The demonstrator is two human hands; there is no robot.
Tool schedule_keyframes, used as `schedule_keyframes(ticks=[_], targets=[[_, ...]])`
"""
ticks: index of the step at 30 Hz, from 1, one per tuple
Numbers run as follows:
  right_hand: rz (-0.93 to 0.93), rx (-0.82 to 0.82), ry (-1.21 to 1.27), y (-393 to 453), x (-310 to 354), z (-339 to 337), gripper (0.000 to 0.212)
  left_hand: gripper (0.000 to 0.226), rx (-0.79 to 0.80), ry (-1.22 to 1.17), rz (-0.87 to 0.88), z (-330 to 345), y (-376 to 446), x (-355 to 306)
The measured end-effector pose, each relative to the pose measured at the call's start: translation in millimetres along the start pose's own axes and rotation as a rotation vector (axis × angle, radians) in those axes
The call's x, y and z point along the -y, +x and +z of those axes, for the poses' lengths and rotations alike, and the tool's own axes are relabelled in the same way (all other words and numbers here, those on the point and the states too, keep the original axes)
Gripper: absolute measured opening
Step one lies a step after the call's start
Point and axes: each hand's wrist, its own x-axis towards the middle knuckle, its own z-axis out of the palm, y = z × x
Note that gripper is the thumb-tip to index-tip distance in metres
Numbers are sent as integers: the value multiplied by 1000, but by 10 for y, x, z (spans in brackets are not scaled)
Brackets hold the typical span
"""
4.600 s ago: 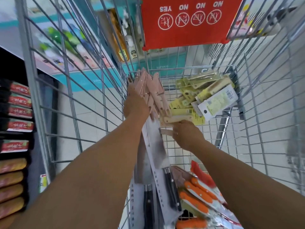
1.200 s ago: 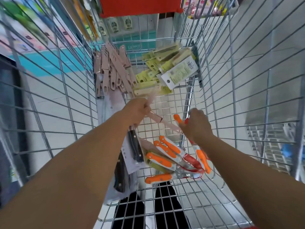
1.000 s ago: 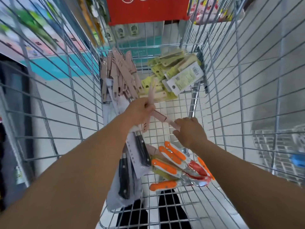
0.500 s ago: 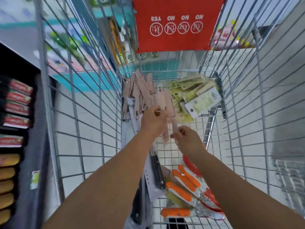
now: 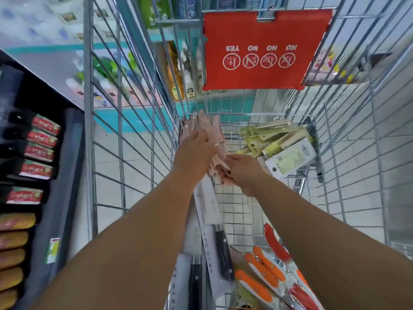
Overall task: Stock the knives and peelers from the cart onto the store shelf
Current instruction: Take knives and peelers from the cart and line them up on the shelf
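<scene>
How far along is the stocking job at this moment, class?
Done: nothing visibly shelved; no knife shelf shows. In hand: the left hand and right hand gather the pink knives at the cart's far end. Left: the yellow-green packs, black-handled knives and orange-handled knives still lie in the cart, so the job looks early.

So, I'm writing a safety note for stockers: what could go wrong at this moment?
1. Both hands, left hand and right hand, gather a loose bundle of pink knives; one could slip out.
2. The forearms reach over black-handled knives in the cart, so a snag or cut seems possible.
</scene>
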Motion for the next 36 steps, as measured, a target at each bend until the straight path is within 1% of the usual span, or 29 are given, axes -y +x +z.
schedule_keyframes(ticks=[2,5,7,9,12,13,17,21,23,25,27,29,31,34,36], targets=[[-3,5,-133,121,-40,88,22,47,87,111,-15,31,10,61],[-38,26,-284,201,-110,172,26,47,236,183,-59,106,-32,90],[-74,57,-376,189,-139,174,29,45,286,199,-95,128,-67,89],[-126,81,-481,144,-150,133,34,48,287,149,-125,123,-96,52],[-236,121,-605,55,-200,11,43,75,253,-16,-103,125,-184,-104],[-264,128,-623,17,-245,-49,45,78,240,-80,-81,142,-233,-179],[-304,134,-732,-205,-573,-327,47,67,209,-254,7,335,-515,-492],[-282,164,-1007,-426,-1041,-611,51,51,312,-268,106,522,-868,-770],[-256,198,-1190,-581,-1233,-722,55,47,396,-234,183,588,-1007,-895],[-246,240,-1384,-739,-1364,-795,56,51,492,-116,273,644,-1093,-992],[-224,252,-1487,-856,-1444,-851,53,51,549,3,313,668,-1135,-1042],[-221,236,-1541,-922,-1450,-885,48,41,540,86,344,685,-1164,-1032],[-218,215,-1511,-949,-1441,-880,44,32,528,101,352,705,-1203,-967],[-211,245,-1379,-973,-1420,-815,32,34,552,78,344,707,-1267,-889],[-160,280,-1299,-983,-1434,-775,21,37,543,90,355,687,-1277,-900]])
